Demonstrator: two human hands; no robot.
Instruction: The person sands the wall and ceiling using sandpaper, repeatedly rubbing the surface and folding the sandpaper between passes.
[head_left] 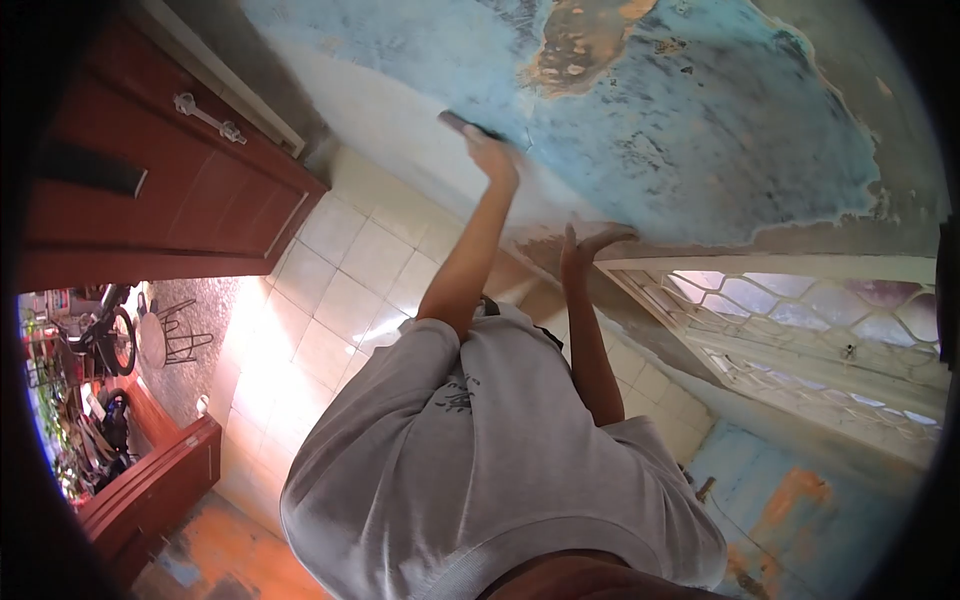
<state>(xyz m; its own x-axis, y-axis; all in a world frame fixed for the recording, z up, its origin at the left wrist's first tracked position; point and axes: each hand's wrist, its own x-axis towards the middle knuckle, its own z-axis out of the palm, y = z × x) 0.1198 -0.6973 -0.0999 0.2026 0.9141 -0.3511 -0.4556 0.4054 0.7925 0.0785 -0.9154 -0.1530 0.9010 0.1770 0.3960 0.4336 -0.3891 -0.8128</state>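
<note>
My left hand (492,160) is closed around a flat, dark block (462,124), perhaps a sanding block, pressed against the wall. It is a little blurred, and the face of the block against the wall is hidden. Around it the wall (400,115) is whitish, and farther right it turns to patchy blue paint (720,130). My right hand (590,248) rests against the wall's lower edge near the window frame, thumb up and fingers stretched out, with nothing in it.
A red door (200,190) with a bolt (210,118) stands to the left. Below it, an opening shows a round stool (152,340) and a bicycle (120,340). A grilled window (800,310) lies to the right. Pale tiles (345,270) cover the surface below the wall.
</note>
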